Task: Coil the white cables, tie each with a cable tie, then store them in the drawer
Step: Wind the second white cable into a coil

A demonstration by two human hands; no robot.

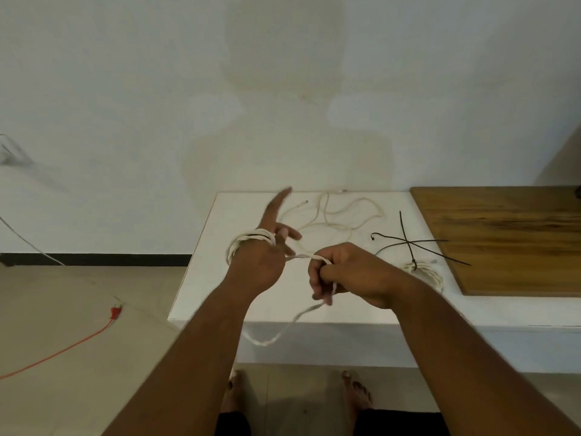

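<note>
A white cable (pixel 251 241) is wound in several loops around my left hand (pixel 265 256), which is raised over the white table (pixel 201 272) with the index finger stretched out. My right hand (pixel 349 275) is closed on the same cable's free length, which runs taut between both hands and then hangs off the table's front edge. A second white cable (pixel 339 217) lies loose at the back of the table. A coiled white cable (pixel 424 272) bound with a black tie lies to the right. Two loose black cable ties (pixel 408 243) lie crossed beside it.
A wooden board (pixel 509 240) covers the table's right part. On the floor at left lie an orange cord with a red plug (pixel 114 311) and a thin white wire (pixel 31 243). A white wall stands behind. My bare feet are below the table edge.
</note>
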